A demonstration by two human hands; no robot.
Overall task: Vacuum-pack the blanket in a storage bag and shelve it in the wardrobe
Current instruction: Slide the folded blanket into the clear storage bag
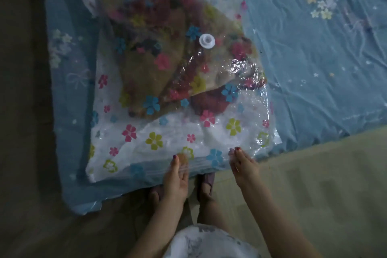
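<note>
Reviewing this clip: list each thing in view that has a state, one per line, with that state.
storage bag: lying flat on the bed, still puffy, not visibly vacuumed down
blanket: folded, inside the bag
valve: on top of the bag, nothing attached to it
zip edge: at the near end, whether sealed cannot be told
left hand: fingers straight, pressing the zip edge
right hand: fingers straight, pressing the bag's near edge
bed sheet: spread, wrinkled

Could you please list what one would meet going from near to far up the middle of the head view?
Left hand on the zip edge → flowered clear part of the storage bag → folded blanket inside → white valve → blue bedsheet.
</note>
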